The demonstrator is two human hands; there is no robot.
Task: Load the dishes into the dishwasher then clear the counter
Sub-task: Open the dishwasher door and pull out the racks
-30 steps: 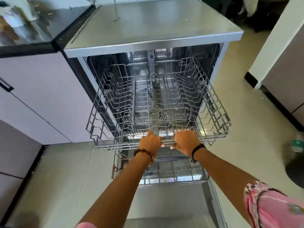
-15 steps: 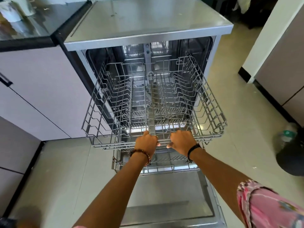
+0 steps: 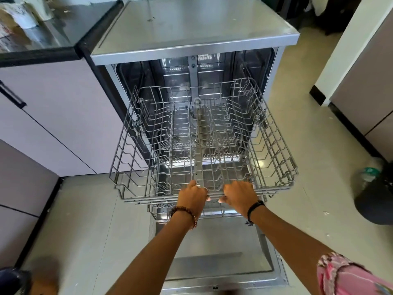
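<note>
The steel dishwasher (image 3: 191, 28) stands open, its door (image 3: 214, 252) folded flat toward me. The empty grey wire upper rack (image 3: 274, 145) is drawn far out over the door. My left hand (image 3: 192, 198) and my right hand (image 3: 240, 195) both grip the rack's front rail, side by side near its middle. Below it the front of the lower rack (image 3: 214, 215) shows, partly pulled out. No dishes lie in either rack.
A dark counter (image 3: 53, 37) with white items (image 3: 25, 18) runs to the left above pale cabinet fronts (image 3: 53, 116). A dark bin (image 3: 376, 199) and a plastic bottle (image 3: 366, 175) stand on the floor to the right. A wall corner (image 3: 344, 50) stands at right.
The upper rack has slid further out toward me with both hands holding its front rail.
</note>
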